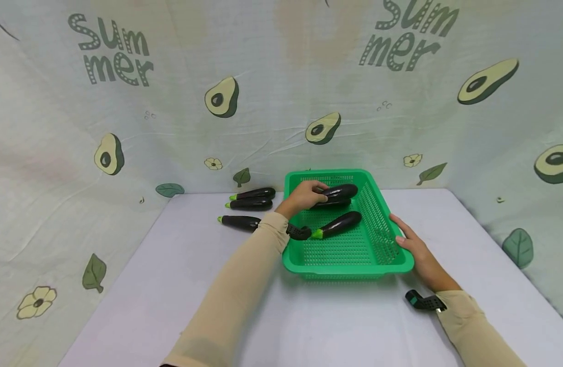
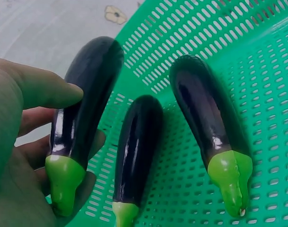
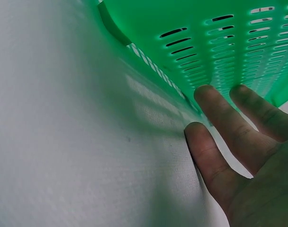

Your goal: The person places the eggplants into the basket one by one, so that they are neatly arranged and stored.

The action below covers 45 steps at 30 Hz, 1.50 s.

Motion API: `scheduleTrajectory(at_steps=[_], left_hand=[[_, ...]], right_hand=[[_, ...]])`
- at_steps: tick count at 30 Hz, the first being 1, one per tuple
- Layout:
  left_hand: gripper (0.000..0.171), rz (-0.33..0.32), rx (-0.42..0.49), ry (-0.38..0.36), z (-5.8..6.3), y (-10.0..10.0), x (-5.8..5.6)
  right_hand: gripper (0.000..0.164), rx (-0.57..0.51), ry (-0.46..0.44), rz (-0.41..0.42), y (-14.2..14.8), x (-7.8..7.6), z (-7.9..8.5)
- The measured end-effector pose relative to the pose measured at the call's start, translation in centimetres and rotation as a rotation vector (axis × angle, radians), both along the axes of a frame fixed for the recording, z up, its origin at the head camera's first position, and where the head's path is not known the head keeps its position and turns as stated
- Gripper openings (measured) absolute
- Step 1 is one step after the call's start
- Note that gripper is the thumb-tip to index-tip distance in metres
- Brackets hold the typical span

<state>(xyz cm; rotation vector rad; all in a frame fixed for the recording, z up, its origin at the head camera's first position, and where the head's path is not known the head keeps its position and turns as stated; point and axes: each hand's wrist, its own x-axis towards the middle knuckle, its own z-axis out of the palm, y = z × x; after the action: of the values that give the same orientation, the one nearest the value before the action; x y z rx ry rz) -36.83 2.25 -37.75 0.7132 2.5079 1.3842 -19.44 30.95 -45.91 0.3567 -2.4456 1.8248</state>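
My left hand (image 1: 304,196) reaches over the left rim of a green perforated basket (image 1: 350,269). It grips a dark purple eggplant (image 2: 89,94) with a green stem end, thumb on top and fingers beneath. Under it, partly hidden in the head view, lies a second eggplant (image 2: 139,146). A third eggplant (image 1: 341,224) rests nearer the basket's middle. My right hand (image 1: 419,252) is at the basket's right side. In the right wrist view its fingers (image 3: 234,127) extend, nearly straight, along the outer wall; the thumb is not visible there.
Several things surround the basket on a white tabletop (image 1: 148,306). Left of it lie three more eggplants (image 1: 251,204), the nearest one (image 1: 239,221) partly covered by my left sleeve. A patterned cloth (image 1: 272,61) with avocados hangs behind the table.
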Motion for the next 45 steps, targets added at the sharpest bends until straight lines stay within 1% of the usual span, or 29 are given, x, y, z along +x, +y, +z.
scheduleTrajectory(at_steps=[4,9,19,26,31,39,45], left_hand=[[0.035,0.0,-0.006,0.004,-0.12,-0.01,-0.03],[0.035,-0.017,-0.052,0.032,-0.12,0.12,-0.03],[0.036,-0.04,-0.131,0.049,-0.17,0.23,-0.19],[0.036,-0.042,-0.181,0.077,-0.08,0.21,-0.24],[0.036,-0.054,-0.224,0.097,-0.06,0.2,-0.33],[0.041,-0.101,-0.297,0.063,-0.16,0.21,-0.35],[0.044,-0.129,-0.341,0.068,-0.47,0.32,-0.66]], right_hand=[[0.059,0.007,0.005,-0.002,0.05,-0.05,0.05],[0.06,0.016,0.005,-0.001,0.18,-0.06,-0.03],[0.058,0.056,-0.002,-0.015,0.45,-0.19,-0.04],[0.059,0.045,-0.015,-0.012,0.37,-0.29,0.05],[0.058,0.035,-0.011,-0.007,0.42,-0.35,-0.03],[0.059,0.046,-0.026,-0.012,0.35,-0.41,-0.2],[0.059,0.044,-0.028,-0.011,0.18,-0.41,-0.12]])
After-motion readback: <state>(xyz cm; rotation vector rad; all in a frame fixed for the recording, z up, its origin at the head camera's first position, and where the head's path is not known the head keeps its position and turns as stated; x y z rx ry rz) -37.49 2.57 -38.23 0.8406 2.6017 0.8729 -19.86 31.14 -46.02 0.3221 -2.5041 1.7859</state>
